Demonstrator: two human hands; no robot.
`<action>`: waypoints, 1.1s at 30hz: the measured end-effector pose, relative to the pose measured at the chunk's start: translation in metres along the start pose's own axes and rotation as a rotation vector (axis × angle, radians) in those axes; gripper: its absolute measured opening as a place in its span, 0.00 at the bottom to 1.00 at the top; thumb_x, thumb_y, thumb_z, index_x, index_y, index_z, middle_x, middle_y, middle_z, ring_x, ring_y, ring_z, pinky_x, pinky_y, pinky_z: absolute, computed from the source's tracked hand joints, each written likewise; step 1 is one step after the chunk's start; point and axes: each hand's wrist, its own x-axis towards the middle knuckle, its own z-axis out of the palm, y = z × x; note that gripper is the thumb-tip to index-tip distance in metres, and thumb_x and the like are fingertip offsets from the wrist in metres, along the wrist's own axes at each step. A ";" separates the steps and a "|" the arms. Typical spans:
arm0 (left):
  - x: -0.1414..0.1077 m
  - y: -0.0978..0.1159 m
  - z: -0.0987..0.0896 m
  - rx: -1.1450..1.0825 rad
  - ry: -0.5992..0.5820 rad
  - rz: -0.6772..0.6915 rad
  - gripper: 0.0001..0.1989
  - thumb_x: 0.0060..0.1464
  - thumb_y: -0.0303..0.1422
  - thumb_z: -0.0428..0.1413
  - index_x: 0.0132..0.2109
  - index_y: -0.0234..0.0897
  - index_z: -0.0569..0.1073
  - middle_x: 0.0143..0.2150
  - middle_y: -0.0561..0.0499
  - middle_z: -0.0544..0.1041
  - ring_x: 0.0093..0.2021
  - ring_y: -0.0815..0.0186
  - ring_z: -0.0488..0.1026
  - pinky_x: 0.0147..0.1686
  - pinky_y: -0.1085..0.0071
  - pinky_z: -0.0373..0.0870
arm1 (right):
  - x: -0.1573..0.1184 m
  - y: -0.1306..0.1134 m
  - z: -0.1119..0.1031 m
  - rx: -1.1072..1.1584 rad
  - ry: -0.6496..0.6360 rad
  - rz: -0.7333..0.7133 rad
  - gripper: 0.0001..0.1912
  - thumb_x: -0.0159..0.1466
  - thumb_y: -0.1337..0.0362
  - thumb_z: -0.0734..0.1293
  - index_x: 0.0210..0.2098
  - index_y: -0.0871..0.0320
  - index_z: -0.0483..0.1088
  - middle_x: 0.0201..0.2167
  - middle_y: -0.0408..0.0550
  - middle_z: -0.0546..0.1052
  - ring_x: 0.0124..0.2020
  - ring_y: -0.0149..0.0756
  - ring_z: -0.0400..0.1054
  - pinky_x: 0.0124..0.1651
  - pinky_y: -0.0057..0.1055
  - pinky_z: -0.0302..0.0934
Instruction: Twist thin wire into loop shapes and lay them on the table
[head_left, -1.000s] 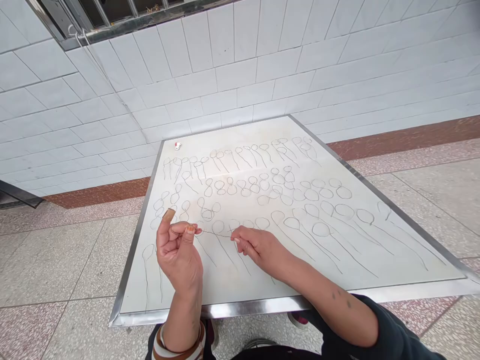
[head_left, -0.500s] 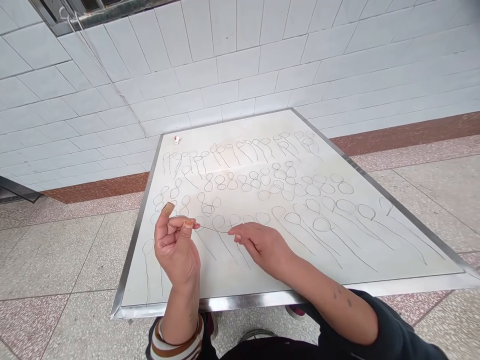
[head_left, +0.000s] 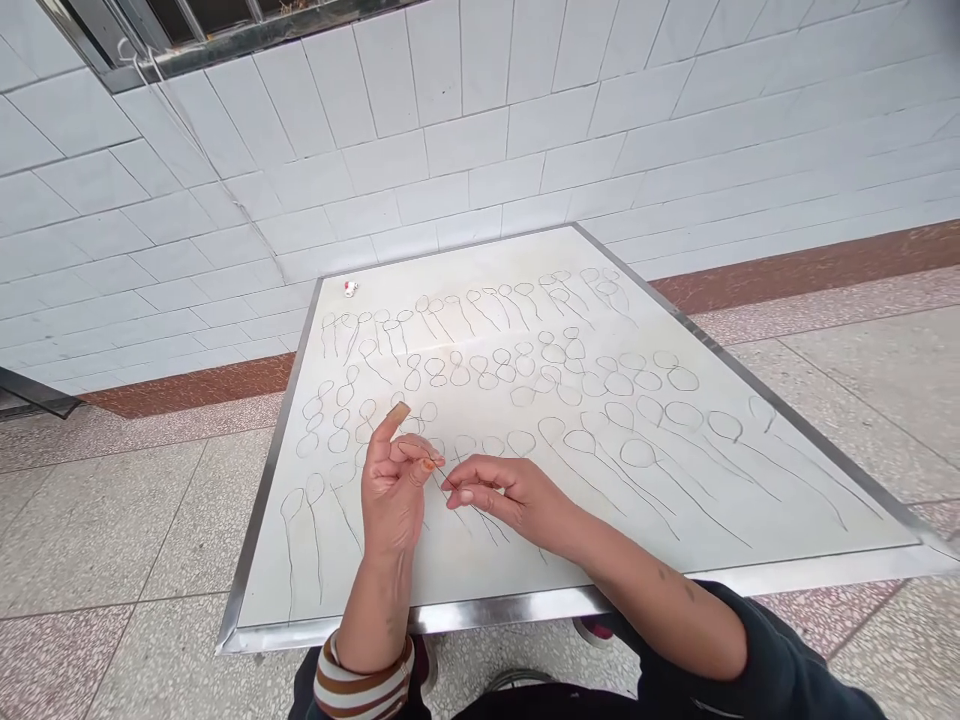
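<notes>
A thin dark wire [head_left: 436,472] runs between my two hands above the table. My left hand [head_left: 394,500] pinches it between thumb and a finger, and the index finger, with a tan wrap on its tip, points up. My right hand [head_left: 517,497] is closed at the wire just to the right, thumb and fingertips together. The wire's exact path past the right fingertips is hard to tell from the wires beneath. Around my hands lie wire loops with long tails, such as one wire loop [head_left: 579,441] to the right and another wire loop [head_left: 293,502] to the left.
The white table [head_left: 262,590] has a metal edge. Rows of looped wires and wire figure-eights [head_left: 436,373] cover its middle and back. A small red-and-white object [head_left: 350,289] sits at the far left corner. Behind stands a tiled wall [head_left: 450,130] with a barred window [head_left: 202,25].
My left hand has moved right, and the two hands are now close together. The right fingers have closed near the wire, which is now tilted down to the right.
</notes>
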 end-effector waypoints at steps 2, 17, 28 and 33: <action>-0.002 -0.003 0.005 -0.023 -0.043 -0.032 0.29 0.49 0.28 0.65 0.58 0.46 0.70 0.24 0.57 0.74 0.33 0.70 0.71 0.45 0.70 0.69 | -0.001 0.003 0.009 0.135 0.004 0.012 0.08 0.66 0.58 0.65 0.37 0.55 0.73 0.30 0.44 0.78 0.31 0.31 0.70 0.36 0.29 0.65; -0.009 0.002 0.018 0.043 0.114 -0.142 0.24 0.56 0.34 0.60 0.59 0.41 0.68 0.40 0.47 0.79 0.42 0.64 0.75 0.48 0.64 0.69 | 0.002 0.020 0.002 -0.846 0.476 -0.354 0.10 0.69 0.66 0.61 0.36 0.55 0.74 0.23 0.43 0.76 0.28 0.33 0.64 0.28 0.27 0.57; -0.010 0.001 0.022 0.208 0.189 -0.167 0.25 0.50 0.33 0.64 0.56 0.40 0.70 0.30 0.54 0.77 0.35 0.68 0.74 0.46 0.66 0.70 | 0.003 0.016 -0.002 -0.674 0.402 -0.261 0.10 0.69 0.60 0.62 0.42 0.55 0.73 0.32 0.48 0.78 0.33 0.36 0.68 0.34 0.32 0.64; -0.015 -0.002 0.029 0.273 0.054 -0.271 0.29 0.51 0.33 0.64 0.59 0.42 0.67 0.30 0.55 0.77 0.36 0.67 0.75 0.47 0.65 0.70 | 0.005 0.010 -0.004 -0.225 0.449 -0.124 0.08 0.67 0.59 0.64 0.40 0.53 0.73 0.37 0.47 0.77 0.33 0.33 0.70 0.32 0.30 0.65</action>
